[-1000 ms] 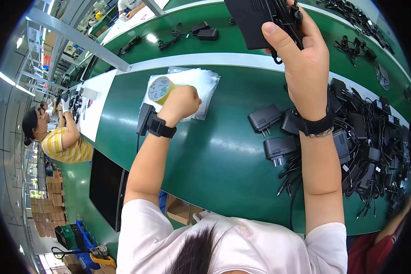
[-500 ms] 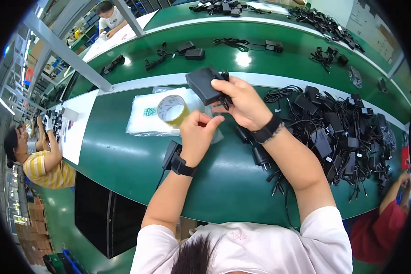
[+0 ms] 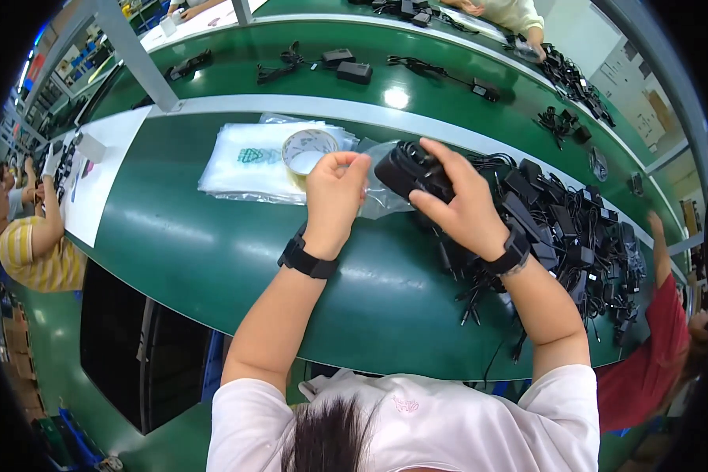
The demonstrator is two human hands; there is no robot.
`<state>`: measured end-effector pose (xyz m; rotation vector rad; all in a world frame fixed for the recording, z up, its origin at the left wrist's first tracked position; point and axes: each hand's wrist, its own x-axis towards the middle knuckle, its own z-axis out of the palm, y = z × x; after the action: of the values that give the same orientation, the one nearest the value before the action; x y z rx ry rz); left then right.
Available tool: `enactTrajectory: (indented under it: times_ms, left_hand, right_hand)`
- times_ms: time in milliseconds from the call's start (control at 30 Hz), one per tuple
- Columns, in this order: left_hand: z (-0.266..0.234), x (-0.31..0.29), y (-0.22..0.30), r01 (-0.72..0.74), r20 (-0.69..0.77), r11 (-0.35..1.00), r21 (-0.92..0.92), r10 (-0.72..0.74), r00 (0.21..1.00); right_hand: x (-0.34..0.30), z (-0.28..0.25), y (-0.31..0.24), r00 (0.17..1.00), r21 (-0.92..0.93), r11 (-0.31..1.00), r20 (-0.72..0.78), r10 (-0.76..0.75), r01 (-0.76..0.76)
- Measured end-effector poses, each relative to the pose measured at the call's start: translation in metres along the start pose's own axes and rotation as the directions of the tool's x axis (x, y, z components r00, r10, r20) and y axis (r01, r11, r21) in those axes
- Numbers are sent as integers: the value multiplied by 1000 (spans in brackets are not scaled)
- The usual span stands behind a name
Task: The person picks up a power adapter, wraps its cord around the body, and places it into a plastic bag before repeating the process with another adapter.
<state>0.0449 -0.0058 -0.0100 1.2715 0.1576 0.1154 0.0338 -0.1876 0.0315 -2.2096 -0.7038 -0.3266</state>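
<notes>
Above the table, my right hand (image 3: 468, 206) grips a black power adapter (image 3: 405, 169), fingers over its top and thumb along its near side. My left hand (image 3: 334, 197) is closed in a pinch just left of it. Between the two hands shows a clear plastic bag (image 3: 381, 201), its edge at my left fingertips. Behind my left hand, a roll of tape (image 3: 310, 142) rests on a stack of clear plastic bags (image 3: 232, 165) with green print. A large pile of black adapters with cables (image 3: 562, 228) lies beside and beyond my right hand.
A white rail (image 3: 259, 103) borders the green table (image 3: 189, 252) at the back. Several adapters (image 3: 354, 72) lie on the green surface beyond it. Co-workers sit at the left in a yellow striped shirt (image 3: 35, 256), at the right in a red sleeve (image 3: 661, 338), and at the far side.
The adapter in my right hand has turned and moved right and down, away from my left hand. The plastic bag now shows between my hands. A person's arm has appeared at the far right.
</notes>
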Motion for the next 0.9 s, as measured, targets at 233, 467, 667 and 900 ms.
enactTrajectory:
  times_ms: [233, 467, 667, 900]
  left_hand:
    - [14, -6, 10, -170, 113, 966, 196, 150, 982]
    - [38, -23, 2, -610, 301, 646, 459, 533, 791]
    - [57, -33, 10, -661, 251, 637, 397, 617, 746]
    - [68, -35, 16, -856, 197, 392, 337, 859, 472]
  right_hand:
    - [-11, 10, -9, 973, -268, 943, 172, -153, 195]
    - [14, -8, 6, 930, 254, 898, 21, 367, -360]
    - [8, 0, 2, 825, 911, 369, -60, 562, -185]
    - [6, 9, 20, 925, -81, 964, -272, -267, 255]
